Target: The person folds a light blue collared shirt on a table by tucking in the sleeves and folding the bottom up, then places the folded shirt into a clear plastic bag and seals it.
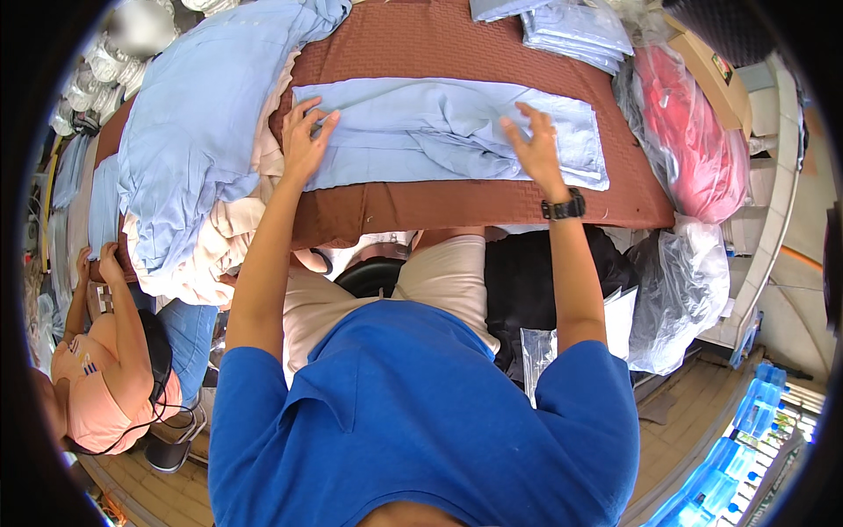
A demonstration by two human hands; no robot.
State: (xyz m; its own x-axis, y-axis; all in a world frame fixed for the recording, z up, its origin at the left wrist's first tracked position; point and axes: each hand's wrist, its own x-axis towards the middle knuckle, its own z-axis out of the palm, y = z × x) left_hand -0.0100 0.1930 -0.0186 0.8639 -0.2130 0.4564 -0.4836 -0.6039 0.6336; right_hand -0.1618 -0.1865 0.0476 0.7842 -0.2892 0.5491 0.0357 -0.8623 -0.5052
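The left hand is at the left end of a long light-blue garment, fingers spread and gripping nothing; the garment stretches away rightward, folded into a strip and rumpled mid-length, and there's the right hand over its right part, fingers spread too, well apart from the left. Touching cloth? Can't tell. Beneath it, a brown-covered table. Now the room: far left, a co-worker in peach; next, blue clothing heaped over cream fabric; then plastic-wrapped blue garments, a bagged red bundle, and, lower right, blue bottles.
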